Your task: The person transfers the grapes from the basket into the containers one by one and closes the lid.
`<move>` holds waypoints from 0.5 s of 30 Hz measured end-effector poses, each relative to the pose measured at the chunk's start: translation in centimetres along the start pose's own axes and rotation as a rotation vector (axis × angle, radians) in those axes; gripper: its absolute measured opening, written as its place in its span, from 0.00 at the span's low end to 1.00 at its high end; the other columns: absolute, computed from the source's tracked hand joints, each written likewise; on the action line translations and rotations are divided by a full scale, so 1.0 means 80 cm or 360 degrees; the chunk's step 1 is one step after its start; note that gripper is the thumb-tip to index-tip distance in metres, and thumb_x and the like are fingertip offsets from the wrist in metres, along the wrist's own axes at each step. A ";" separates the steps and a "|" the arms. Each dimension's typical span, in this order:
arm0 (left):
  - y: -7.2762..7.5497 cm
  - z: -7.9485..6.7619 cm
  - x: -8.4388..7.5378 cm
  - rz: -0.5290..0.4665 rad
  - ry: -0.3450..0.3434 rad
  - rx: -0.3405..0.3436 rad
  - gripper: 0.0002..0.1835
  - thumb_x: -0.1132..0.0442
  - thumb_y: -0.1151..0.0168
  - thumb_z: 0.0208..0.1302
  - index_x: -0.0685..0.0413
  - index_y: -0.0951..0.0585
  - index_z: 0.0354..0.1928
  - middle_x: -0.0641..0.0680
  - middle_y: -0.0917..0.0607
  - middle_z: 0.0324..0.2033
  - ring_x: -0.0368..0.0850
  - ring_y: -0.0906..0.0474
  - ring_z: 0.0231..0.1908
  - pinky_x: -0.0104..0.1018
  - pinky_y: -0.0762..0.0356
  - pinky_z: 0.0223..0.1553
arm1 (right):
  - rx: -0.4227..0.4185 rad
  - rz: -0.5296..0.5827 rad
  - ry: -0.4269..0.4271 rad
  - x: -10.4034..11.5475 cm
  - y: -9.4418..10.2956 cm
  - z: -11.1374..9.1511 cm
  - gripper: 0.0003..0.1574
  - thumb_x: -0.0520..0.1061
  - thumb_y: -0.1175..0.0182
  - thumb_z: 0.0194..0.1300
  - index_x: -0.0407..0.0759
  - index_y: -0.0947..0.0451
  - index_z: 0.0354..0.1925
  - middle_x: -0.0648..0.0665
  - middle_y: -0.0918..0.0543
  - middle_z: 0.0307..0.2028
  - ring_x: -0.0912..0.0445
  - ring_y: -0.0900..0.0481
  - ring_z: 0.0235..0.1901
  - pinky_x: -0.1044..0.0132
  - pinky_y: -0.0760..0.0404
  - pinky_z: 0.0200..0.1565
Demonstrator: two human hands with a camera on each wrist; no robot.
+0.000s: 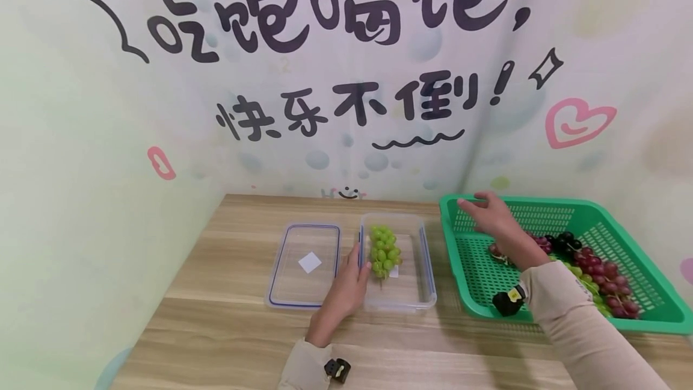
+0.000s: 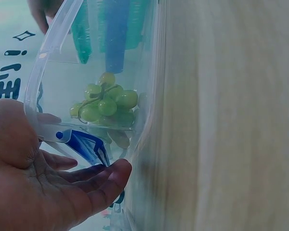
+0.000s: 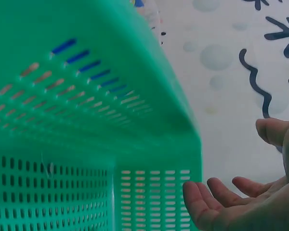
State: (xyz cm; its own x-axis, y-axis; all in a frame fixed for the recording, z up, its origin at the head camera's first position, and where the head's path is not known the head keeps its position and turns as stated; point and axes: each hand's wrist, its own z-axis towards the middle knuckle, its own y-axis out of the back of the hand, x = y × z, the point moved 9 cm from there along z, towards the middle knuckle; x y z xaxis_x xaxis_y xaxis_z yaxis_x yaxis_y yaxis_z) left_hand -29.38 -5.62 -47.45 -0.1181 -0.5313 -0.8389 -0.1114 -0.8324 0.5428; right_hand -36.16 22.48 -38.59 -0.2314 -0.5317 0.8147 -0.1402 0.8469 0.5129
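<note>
A clear plastic food container [image 1: 414, 269] stands on the table with a bunch of green grapes [image 1: 385, 250] in its left half. My left hand [image 1: 347, 284] holds the container's left wall, thumb over the rim and fingers outside, near the blue clip [image 2: 89, 147]. Above the far left corner of a green plastic basket [image 1: 457, 257], my right hand [image 1: 494, 219] hangs with spread fingers and nothing in them. The basket's right part holds red grapes [image 1: 609, 281], dark grapes [image 1: 565, 242] and more green grapes, partly hidden by the right forearm.
A clear lid [image 1: 298, 284] with a blue seal and a white square label [image 1: 310, 262] lies left of the container. The wooden table [image 1: 216, 318] meets a printed wall hanging [image 1: 346, 164] at the back.
</note>
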 end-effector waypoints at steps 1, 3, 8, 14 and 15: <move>0.000 0.000 0.000 0.0006 -0.0007 -0.0003 0.30 0.61 0.57 0.79 0.66 0.48 0.76 0.74 0.39 0.70 0.69 0.41 0.70 0.61 0.40 0.70 | -0.0016 0.0001 -0.0011 -0.003 0.003 0.001 0.55 0.67 0.55 0.74 0.37 0.67 0.78 0.26 0.53 0.75 0.31 0.41 0.69 0.38 0.33 0.66; 0.000 0.000 0.001 0.0018 -0.0012 -0.0008 0.30 0.60 0.57 0.79 0.67 0.47 0.75 0.74 0.39 0.70 0.69 0.41 0.70 0.61 0.40 0.70 | -0.0043 -0.0007 -0.0030 -0.009 0.008 0.004 0.56 0.67 0.56 0.74 0.36 0.68 0.78 0.26 0.54 0.75 0.31 0.44 0.71 0.37 0.34 0.66; -0.001 0.001 0.002 0.0002 0.0000 0.0005 0.30 0.60 0.57 0.79 0.66 0.48 0.76 0.74 0.40 0.70 0.68 0.42 0.70 0.61 0.41 0.70 | -0.0070 -0.0024 -0.0081 -0.028 0.022 0.009 0.60 0.71 0.57 0.72 0.34 0.71 0.78 0.25 0.56 0.75 0.30 0.49 0.72 0.34 0.37 0.66; -0.001 0.001 0.002 -0.0019 -0.0005 0.0001 0.30 0.60 0.56 0.79 0.65 0.48 0.76 0.74 0.39 0.70 0.68 0.41 0.70 0.61 0.39 0.69 | -0.0112 -0.0004 -0.0124 -0.042 0.035 0.009 0.60 0.69 0.58 0.73 0.32 0.72 0.77 0.22 0.57 0.74 0.29 0.50 0.72 0.33 0.37 0.66; -0.001 0.001 0.002 -0.0018 -0.0001 0.0001 0.30 0.60 0.56 0.79 0.65 0.48 0.76 0.73 0.39 0.70 0.68 0.41 0.70 0.61 0.39 0.69 | -0.0126 0.0001 -0.0132 -0.043 0.037 0.009 0.60 0.69 0.58 0.73 0.31 0.72 0.77 0.22 0.57 0.74 0.29 0.50 0.72 0.33 0.37 0.66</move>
State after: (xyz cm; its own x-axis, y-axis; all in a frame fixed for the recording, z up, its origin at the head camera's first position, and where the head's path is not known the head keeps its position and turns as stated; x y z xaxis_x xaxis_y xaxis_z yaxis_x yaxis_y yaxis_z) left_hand -29.49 -5.66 -47.62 -0.1173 -0.5219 -0.8449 -0.1131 -0.8382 0.5334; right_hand -36.45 26.84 -40.10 -0.3109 -0.5264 0.7914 -0.0643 0.8423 0.5351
